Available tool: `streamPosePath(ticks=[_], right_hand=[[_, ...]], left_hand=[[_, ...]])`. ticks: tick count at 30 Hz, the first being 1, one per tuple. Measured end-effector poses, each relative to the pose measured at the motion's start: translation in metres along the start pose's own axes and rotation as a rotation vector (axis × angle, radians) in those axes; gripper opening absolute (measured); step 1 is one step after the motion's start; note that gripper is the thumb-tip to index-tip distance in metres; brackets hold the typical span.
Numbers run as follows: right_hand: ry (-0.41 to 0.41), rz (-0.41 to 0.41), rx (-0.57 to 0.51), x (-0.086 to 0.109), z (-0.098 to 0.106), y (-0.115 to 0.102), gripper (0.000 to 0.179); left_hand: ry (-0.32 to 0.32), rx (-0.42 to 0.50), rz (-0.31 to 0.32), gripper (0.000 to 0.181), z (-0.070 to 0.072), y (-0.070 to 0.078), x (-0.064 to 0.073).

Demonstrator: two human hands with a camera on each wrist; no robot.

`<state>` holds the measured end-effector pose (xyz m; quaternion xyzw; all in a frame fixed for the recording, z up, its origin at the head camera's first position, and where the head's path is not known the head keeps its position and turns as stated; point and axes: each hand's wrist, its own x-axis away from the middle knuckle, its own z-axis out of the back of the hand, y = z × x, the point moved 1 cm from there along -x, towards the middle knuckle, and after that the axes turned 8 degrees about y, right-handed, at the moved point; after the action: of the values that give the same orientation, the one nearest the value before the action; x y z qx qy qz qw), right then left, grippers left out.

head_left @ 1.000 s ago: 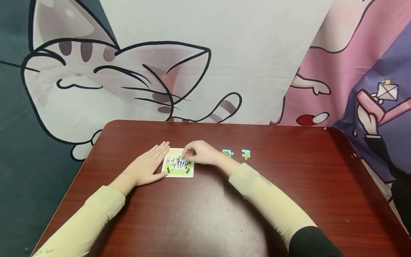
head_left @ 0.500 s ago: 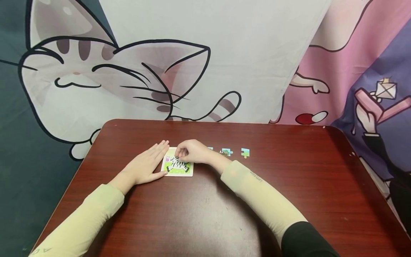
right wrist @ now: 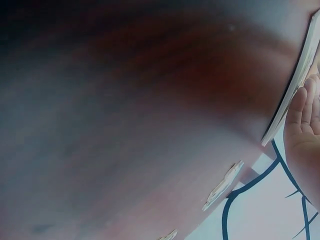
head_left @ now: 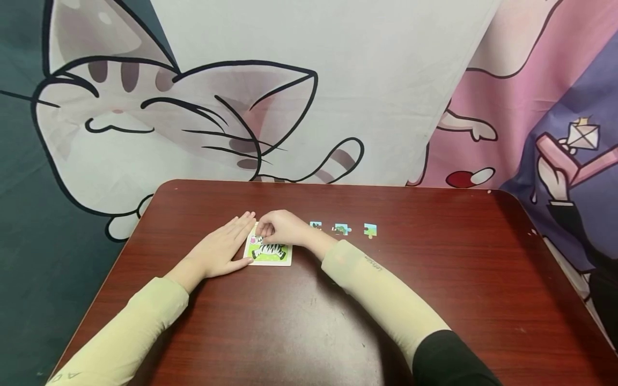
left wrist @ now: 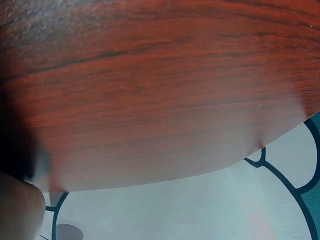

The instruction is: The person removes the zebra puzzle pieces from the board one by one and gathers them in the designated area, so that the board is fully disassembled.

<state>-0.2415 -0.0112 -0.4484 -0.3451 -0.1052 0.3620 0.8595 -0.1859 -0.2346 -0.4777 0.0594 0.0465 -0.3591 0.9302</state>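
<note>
A small zebra picture puzzle board (head_left: 285,261), white-edged with a green lower part, lies flat on the brown table (head_left: 309,332). My left hand (head_left: 212,252) rests at its left side, fingers straight and extended, with fingertips and thumb at the edge. Over the upper left of the board is my right hand (head_left: 282,228), its thumb and fingers curled together above the zebra's head. They pinch a small puzzle piece, now hidden behind the fingers. In the right wrist view the board's side (right wrist: 292,92) shows beside fingers (right wrist: 296,107).
Right of the board, in a row, lie three loose puzzle pieces: one (head_left: 316,224) close to my right wrist, a middle one (head_left: 341,229) and a far one (head_left: 370,230). Behind the table's back edge hangs a cloth (head_left: 376,96) printed with a cartoon cat.
My right hand has moved left across the board, from its right upper side to the upper left. The loose piece nearest the board has come into view. My left hand has stayed in place.
</note>
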Motion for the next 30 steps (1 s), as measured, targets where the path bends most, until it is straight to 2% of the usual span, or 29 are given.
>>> streamPosePath(ticks=[9,19,30], right_hand=[[0.003,0.006,0.054,-0.008,-0.006,-0.001,0.015],[-0.049,-0.001,0.108,-0.0097,-0.0071,-0.0017,0.021],[-0.097,0.002,0.093,-0.0086,-0.0038,-0.0062,0.026]], left_hand=[[0.012,-0.005,-0.017,0.095,0.0011,0.0002,-0.0001],[0.004,-0.013,-0.011,0.095,0.0,0.001,0.0],[0.01,-0.016,-0.01,0.095,-0.0018,-0.0006,0.0007]])
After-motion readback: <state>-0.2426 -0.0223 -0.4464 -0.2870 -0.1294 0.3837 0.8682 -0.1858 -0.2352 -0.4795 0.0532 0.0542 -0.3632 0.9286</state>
